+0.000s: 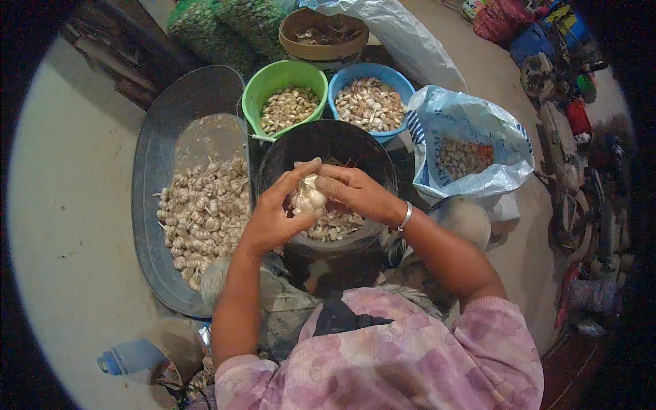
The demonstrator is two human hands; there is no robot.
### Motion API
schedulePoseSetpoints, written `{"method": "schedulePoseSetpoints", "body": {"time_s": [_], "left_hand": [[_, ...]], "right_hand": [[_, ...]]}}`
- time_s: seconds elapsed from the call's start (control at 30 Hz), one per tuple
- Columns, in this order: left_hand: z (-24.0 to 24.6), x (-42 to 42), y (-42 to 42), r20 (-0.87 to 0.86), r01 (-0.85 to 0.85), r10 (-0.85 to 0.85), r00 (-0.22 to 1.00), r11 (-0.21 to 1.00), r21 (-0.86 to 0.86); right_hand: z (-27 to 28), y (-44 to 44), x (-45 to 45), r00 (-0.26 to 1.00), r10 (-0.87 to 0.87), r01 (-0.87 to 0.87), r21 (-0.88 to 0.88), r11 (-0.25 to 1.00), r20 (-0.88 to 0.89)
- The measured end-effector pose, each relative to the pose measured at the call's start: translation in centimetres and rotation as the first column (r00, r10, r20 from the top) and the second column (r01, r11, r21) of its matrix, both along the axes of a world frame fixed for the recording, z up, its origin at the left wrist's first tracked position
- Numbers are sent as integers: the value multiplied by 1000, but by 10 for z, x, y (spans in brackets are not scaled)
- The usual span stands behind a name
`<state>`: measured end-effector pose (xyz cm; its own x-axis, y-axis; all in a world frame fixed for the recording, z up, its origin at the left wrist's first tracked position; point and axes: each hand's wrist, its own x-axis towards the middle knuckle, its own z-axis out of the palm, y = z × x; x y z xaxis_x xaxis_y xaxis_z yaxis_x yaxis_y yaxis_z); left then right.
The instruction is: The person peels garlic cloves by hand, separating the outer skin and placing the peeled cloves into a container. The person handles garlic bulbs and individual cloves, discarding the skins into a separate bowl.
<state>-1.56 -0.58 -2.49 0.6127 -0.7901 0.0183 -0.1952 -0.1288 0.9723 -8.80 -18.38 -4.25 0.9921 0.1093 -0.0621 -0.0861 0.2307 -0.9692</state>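
Note:
Between my two hands, above a dark round tub [328, 134], is a whitish garlic bulb [310, 197]. My left hand [279, 207] curves around its left and lower side, the thumb underneath. The fingers of my right hand [353, 189] lie on its upper right side, and a silver bracelet circles that wrist. Papery garlic skins [335, 225] lie in the tub below. To the left, many whole garlic bulbs [205, 210] fill part of a large dark oval basin [154, 154]. Behind the tub stand a green bucket [249, 97] and a blue bucket [407, 92], both holding loose cloves.
An open woven plastic sack [507, 174] with cloves inside stands at the right. Behind the buckets are a round basket [323, 51] and green net sacks [230, 31]. A blue bottle [136, 357] lies at lower left. Assorted clutter lines the right side.

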Motion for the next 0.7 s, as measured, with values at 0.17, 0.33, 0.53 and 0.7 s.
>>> {"method": "schedulePoseSetpoints", "body": {"time_s": [0.17, 0.33, 0.53, 0.7], "left_hand": [[5, -3, -3, -229, 49, -53, 972, 998, -27], [-5, -6, -7, -235, 6, -36, 971, 992, -129], [-8, -2, -11, 112, -106, 119, 987, 988, -111], [-6, 1, -9, 481, -190, 169, 860, 982, -4]], "right_hand": [[-3, -12, -9, 992, 24, -30, -47, 998, -124], [-7, -6, -9, 992, -123, 123, 11, 992, -41], [-20, -11, -2, 977, -198, 209, 182, 961, -77], [-13, -2, 0, 957, -275, 273, -30, 961, -90]]}}
